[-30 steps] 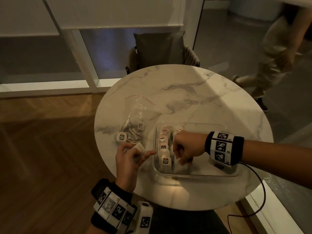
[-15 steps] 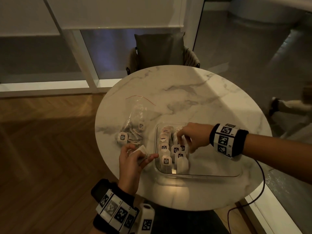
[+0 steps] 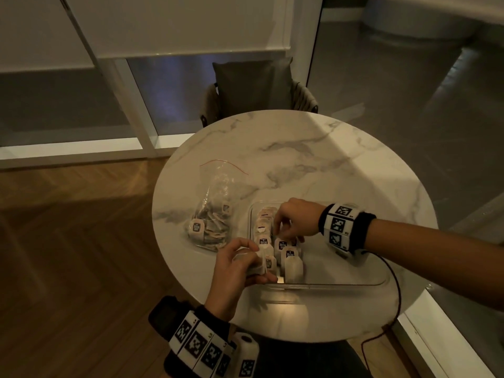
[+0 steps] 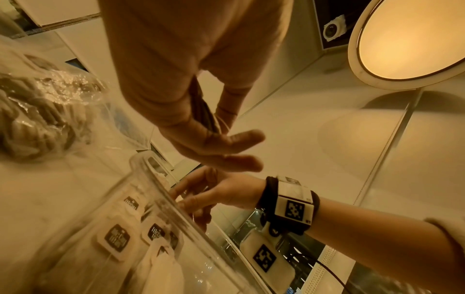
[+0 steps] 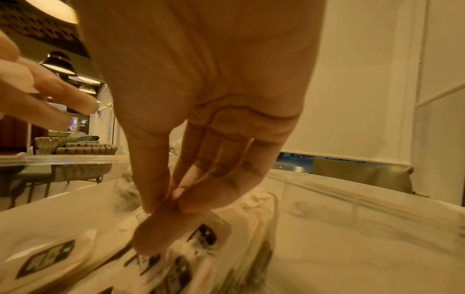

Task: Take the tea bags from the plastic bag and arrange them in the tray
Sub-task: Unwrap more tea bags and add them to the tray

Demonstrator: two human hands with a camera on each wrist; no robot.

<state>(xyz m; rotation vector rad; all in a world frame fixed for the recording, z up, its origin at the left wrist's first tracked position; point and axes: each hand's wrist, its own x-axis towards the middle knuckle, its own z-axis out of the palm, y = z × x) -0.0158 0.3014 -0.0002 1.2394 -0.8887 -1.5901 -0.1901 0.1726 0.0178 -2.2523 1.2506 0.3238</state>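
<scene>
A clear plastic bag [image 3: 210, 222] [image 4: 37, 119] holding several tea bags lies left of the clear tray [image 3: 327, 282] [image 4: 161, 199]. Tea bags [image 3: 289, 257] [image 4: 117, 238] stand in two rows at the tray's left end. My left hand [image 3: 245, 259] [image 4: 226, 147] hovers at the tray's near-left rim and pinches one tea bag [image 3: 264, 259]. My right hand [image 3: 286, 233] [image 5: 161, 218] reaches down into the tray. Its thumb and fingers pinch the top of a tea bag [image 5: 201, 234] in the second row.
The round marble table [image 3: 313, 159] has a padded chair [image 3: 259, 88] behind it. A thin cable [image 3: 395, 282] runs from my right wristband over the table's near-right edge. The tray's right part holds nothing. Wooden floor lies to the left.
My right hand moved from the tray's near end toward its far end. My left hand carried its tea bag right, up to the tray's rim. A person at the back right walked out of view.
</scene>
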